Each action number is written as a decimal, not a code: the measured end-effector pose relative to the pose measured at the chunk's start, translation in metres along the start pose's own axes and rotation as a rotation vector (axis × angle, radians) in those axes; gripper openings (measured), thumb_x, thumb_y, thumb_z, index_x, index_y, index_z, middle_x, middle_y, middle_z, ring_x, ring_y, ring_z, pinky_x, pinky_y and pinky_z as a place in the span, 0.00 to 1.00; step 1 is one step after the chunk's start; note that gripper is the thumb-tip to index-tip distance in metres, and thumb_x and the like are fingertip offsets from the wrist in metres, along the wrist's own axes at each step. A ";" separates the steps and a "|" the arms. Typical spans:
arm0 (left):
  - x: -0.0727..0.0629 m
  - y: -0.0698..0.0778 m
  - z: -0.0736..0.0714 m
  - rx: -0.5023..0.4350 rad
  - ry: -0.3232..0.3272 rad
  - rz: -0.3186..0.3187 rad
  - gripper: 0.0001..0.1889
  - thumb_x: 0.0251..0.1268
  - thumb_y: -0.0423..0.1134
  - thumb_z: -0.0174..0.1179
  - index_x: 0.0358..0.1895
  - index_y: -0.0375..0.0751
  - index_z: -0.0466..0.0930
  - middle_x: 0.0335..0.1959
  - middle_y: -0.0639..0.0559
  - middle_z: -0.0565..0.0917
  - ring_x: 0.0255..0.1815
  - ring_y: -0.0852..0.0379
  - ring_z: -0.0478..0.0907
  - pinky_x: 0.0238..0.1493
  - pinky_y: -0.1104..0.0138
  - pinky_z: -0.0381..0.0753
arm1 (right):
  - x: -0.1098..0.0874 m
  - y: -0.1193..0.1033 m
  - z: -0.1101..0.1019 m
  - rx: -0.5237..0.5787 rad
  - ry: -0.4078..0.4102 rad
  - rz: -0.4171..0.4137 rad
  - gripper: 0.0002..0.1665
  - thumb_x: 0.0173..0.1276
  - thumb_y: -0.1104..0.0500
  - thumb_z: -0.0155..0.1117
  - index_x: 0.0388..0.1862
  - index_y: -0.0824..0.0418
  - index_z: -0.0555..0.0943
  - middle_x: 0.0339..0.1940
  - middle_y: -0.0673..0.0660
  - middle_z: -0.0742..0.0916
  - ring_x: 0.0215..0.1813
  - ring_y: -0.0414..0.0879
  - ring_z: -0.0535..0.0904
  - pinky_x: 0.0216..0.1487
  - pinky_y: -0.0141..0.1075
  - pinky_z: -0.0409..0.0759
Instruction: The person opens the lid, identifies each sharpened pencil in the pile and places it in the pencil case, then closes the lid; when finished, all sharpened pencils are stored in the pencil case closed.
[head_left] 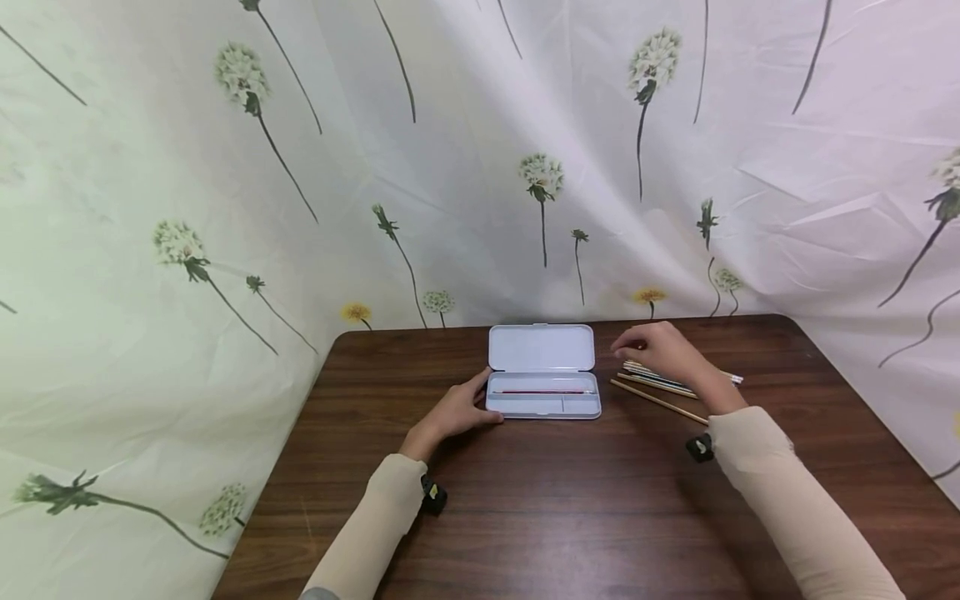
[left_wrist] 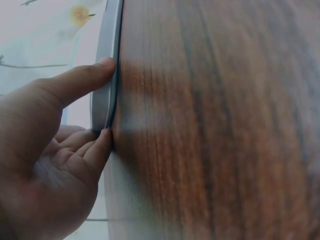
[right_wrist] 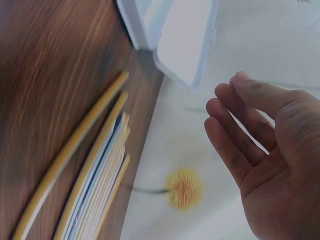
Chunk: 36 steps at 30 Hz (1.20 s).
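A white pencil case (head_left: 525,406) stands on the table with its hinged lid (head_left: 542,347) raised toward the back. Inside, a slim red pencil (head_left: 543,392) lies lengthwise in the long rear compartment. My left hand (head_left: 457,408) holds the case's left end; the left wrist view shows the thumb against its front side and the other fingers at its end. My right hand (head_left: 663,350) hovers right of the case, above a bunch of pencils (head_left: 660,382). Nothing shows between its loosely bent fingers in the right wrist view.
One tan pencil (head_left: 660,402) lies apart, in front of the bunch. The brown wooden table (head_left: 540,517) has rounded back corners. Behind it hangs a white cloth (head_left: 465,167) printed with flowers, close to the back edge.
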<state>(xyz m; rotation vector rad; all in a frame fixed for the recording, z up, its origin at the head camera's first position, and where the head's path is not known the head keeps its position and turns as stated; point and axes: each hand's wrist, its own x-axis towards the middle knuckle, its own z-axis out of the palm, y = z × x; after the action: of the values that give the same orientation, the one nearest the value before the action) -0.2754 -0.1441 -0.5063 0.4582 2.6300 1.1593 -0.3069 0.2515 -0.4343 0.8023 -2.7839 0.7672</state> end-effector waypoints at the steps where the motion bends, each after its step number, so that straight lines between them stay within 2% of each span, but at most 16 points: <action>1: 0.000 0.000 0.000 0.001 -0.002 0.000 0.52 0.67 0.43 0.76 0.88 0.41 0.51 0.87 0.40 0.59 0.80 0.44 0.72 0.79 0.53 0.74 | -0.004 0.003 -0.004 -0.006 0.005 0.008 0.06 0.73 0.64 0.73 0.44 0.57 0.94 0.43 0.53 0.95 0.44 0.48 0.90 0.47 0.47 0.88; 7: 0.000 0.000 -0.001 0.006 -0.011 0.001 0.52 0.67 0.42 0.76 0.88 0.42 0.51 0.87 0.40 0.59 0.80 0.44 0.71 0.79 0.53 0.74 | -0.028 0.018 -0.022 -0.031 0.021 0.067 0.06 0.73 0.64 0.73 0.44 0.58 0.94 0.42 0.55 0.95 0.44 0.50 0.90 0.46 0.49 0.88; 14: -0.001 0.000 -0.001 0.001 -0.008 0.007 0.52 0.67 0.41 0.76 0.88 0.42 0.51 0.86 0.40 0.60 0.80 0.44 0.70 0.79 0.53 0.74 | -0.055 0.037 -0.033 -0.042 0.003 0.165 0.06 0.73 0.62 0.73 0.45 0.58 0.94 0.41 0.57 0.95 0.41 0.49 0.89 0.40 0.44 0.86; 19: -0.001 0.001 -0.002 -0.015 -0.005 0.010 0.52 0.67 0.41 0.76 0.88 0.42 0.51 0.86 0.41 0.59 0.81 0.45 0.70 0.79 0.53 0.74 | -0.072 0.056 -0.031 -0.055 -0.029 0.216 0.06 0.73 0.63 0.71 0.44 0.61 0.93 0.41 0.59 0.94 0.39 0.48 0.88 0.38 0.45 0.85; 22: -0.001 0.001 -0.003 -0.013 -0.005 0.014 0.52 0.67 0.41 0.76 0.88 0.42 0.51 0.87 0.40 0.58 0.81 0.45 0.70 0.79 0.53 0.74 | -0.081 0.068 -0.029 -0.068 -0.044 0.246 0.07 0.74 0.63 0.70 0.44 0.62 0.93 0.40 0.60 0.94 0.37 0.45 0.86 0.36 0.42 0.82; 27: -0.002 0.002 -0.003 -0.008 -0.007 0.014 0.52 0.67 0.42 0.76 0.88 0.43 0.51 0.87 0.41 0.59 0.81 0.45 0.70 0.79 0.53 0.74 | -0.093 0.083 -0.022 -0.093 -0.062 0.251 0.06 0.72 0.66 0.69 0.42 0.63 0.92 0.39 0.59 0.94 0.36 0.43 0.82 0.35 0.40 0.79; 36: -0.001 0.001 -0.002 -0.026 -0.016 0.014 0.53 0.67 0.41 0.76 0.88 0.44 0.51 0.86 0.41 0.61 0.81 0.45 0.69 0.79 0.53 0.73 | -0.104 0.093 -0.007 -0.125 -0.049 0.243 0.07 0.68 0.69 0.70 0.39 0.61 0.92 0.38 0.59 0.93 0.40 0.53 0.88 0.43 0.55 0.86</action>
<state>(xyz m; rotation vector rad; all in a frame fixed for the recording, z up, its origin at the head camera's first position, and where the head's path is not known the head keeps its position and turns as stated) -0.2747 -0.1457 -0.5042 0.4803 2.5995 1.1872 -0.2679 0.3704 -0.4966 0.4732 -2.9743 0.6065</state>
